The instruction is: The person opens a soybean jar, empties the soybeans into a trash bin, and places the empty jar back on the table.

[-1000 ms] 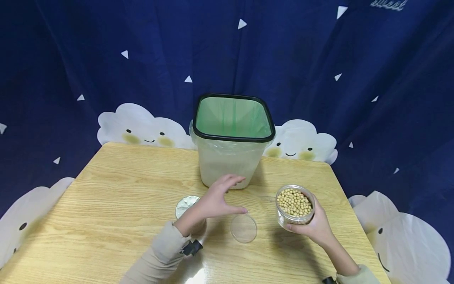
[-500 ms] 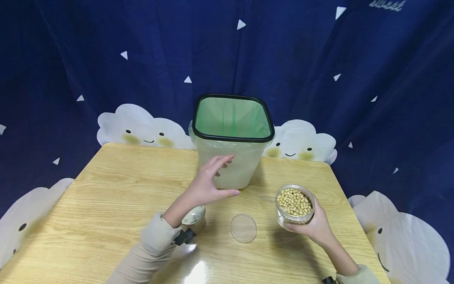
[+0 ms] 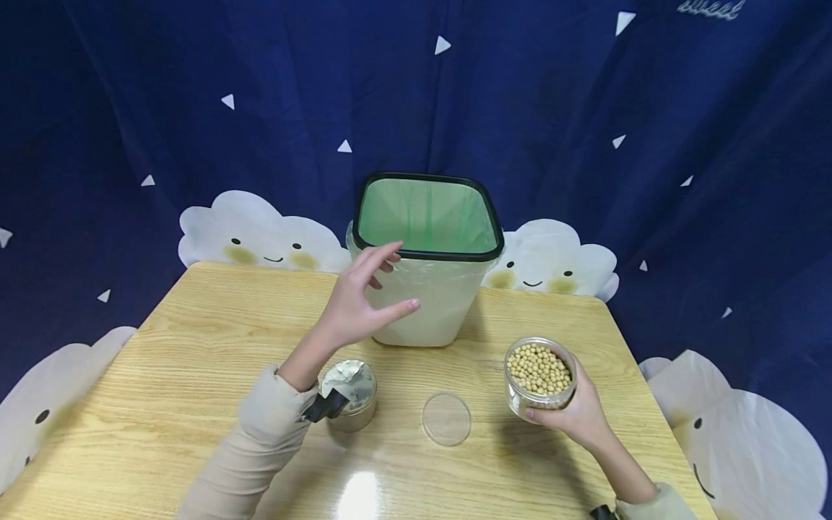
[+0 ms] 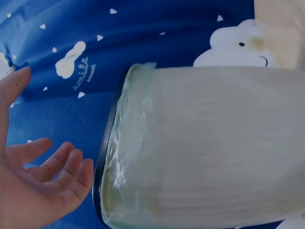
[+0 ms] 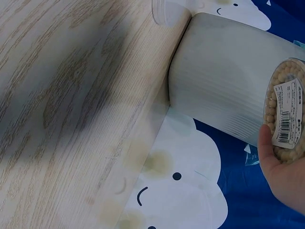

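left hand (image 4: 40,191): fingers loosely curved | just beside pale bin (image 4: 224,143) | liner (image 4: 127,138) overhanging outside | blue curtain (image 4: 143,24) behind

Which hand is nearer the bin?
Left. The left hand is by the near left corner of the bin; the right hand holds the jar farther off, to the right.

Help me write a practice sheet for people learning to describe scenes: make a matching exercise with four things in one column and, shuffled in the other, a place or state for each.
Things
1. Bean jar
2. Clear disc
3. Bin
4. Left hand

Places and states
A. Lying flat on the table
B. Raised, holding nothing
C. Held in the right hand
D. Standing upright, black-rimmed, with a greenish inside

Right pairs: 1-C, 2-A, 3-D, 4-B
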The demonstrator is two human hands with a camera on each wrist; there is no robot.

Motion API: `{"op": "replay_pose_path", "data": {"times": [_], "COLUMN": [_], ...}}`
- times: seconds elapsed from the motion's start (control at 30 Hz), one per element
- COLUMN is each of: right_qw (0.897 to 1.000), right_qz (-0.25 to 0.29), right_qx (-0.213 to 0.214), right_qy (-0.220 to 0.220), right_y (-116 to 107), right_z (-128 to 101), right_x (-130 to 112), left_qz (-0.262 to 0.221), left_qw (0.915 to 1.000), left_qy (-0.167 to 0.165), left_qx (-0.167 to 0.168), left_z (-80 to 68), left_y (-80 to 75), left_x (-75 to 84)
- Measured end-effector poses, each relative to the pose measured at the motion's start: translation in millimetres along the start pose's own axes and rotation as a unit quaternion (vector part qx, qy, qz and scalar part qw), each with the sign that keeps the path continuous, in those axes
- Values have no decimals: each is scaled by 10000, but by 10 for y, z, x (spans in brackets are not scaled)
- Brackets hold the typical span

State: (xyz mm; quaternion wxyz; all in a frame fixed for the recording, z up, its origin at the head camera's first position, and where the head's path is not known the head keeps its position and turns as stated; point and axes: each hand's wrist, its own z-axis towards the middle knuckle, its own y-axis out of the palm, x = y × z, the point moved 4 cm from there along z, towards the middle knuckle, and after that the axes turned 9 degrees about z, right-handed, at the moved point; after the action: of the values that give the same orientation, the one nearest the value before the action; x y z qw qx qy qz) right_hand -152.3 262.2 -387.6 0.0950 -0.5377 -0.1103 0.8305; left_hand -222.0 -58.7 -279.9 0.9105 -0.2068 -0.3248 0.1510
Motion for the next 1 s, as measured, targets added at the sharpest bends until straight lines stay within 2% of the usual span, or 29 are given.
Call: {"op": "replay_pose_path", "data": {"times": [0.3,0.53,0.63,0.73,0.87,1.0], "right_qw": [10000,9999,10000,10000,10000,10000], "right_qz": [-61,-115,-85,-34,-33,-18], "right_qx": [-6,3,-4,-17,-14,4], "right_qy": [22,45,38,15,-6,-2], "right_y": [-5,-10,-12,-14,-21,-27], "right_z": [7,17,21,26,31,44], "right_x": [6,7,9,13,20,21], "left_qz": [625,1152,1338,1509,1672,1669], "left_qw": [9960,9898,9875,9835,9727,9607], "left_qy": [-66,-262,-496,-914,-1610,-2163], "left_qx": [630,798,668,389,-66,-496], "left_z": [160,279,317,347,374,382], "left_y": [-189,-264,-271,-270,-258,-226], "left_x": [-124,-259,-332,-413,-533,-654]}}
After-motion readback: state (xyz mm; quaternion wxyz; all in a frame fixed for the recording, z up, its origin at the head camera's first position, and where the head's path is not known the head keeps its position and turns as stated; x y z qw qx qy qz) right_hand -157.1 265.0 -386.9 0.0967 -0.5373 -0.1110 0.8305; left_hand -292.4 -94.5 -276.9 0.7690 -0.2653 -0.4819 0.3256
